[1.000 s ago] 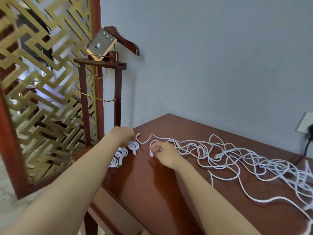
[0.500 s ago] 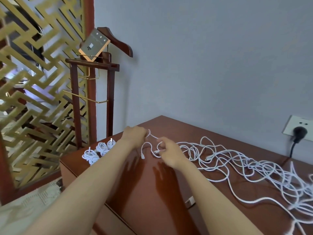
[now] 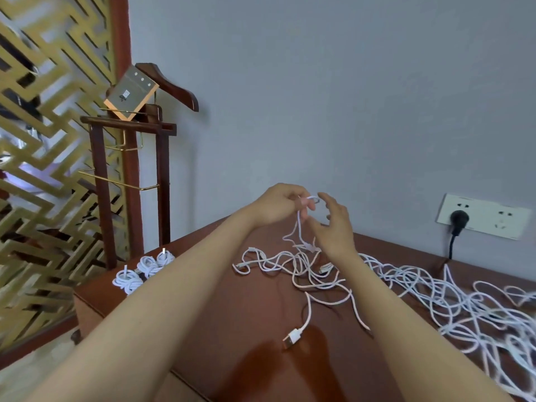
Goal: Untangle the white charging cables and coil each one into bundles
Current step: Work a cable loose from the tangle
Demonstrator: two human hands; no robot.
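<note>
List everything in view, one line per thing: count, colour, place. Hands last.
coiled bundles: three, white, table's left end
tangled cables: count unclear, white, spread over the table's middle and right
USB plug: one, white, on the table near the front
table: one, reddish-brown, against the wall
valet stand: one, dark wood, left of the table
box: one, tan, tilted on the stand's top
lattice screen: one, gold, far left
wall socket: one, white, on the wall at right
mains plug: one, black, in the socket
left hand: pinches a cable end, raised
right hand: fingers spread, beside that cable
</note>
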